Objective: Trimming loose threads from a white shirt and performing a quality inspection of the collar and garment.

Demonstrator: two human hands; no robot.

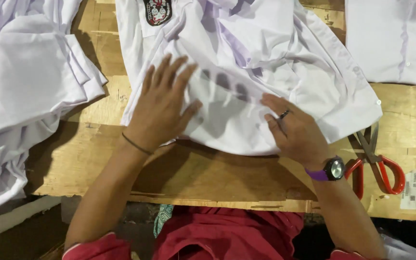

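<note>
Pressing down on a white shirt, both hands lie flat and spread, gripping nothing. The left hand rests palm-down on the shirt's near left part, fingers fanned toward the far side; a thin dark band circles its wrist. The right hand lies on the near right part, just inside the shirt's near edge, fingers pointing left and slightly far, with a dark ring on one finger and a purple-strapped watch at the wrist.

The shirt sits in the middle of a bare plywood table, crumpled and partly folded, its long axis running near to far and leaning a little to the left. At its far left corner is a shield-shaped badge in black, red and white. Small buttons dot its right edge.

Near right, just beside the right wrist, red-handled scissors lie on the wood, blades pointing far and tucked at the shirt's corner. Further right, a small white rectangular sticker is stuck to the table.

At the left, a heap of white garments spills over the table edge. Far right lies another flat white shirt.
</note>
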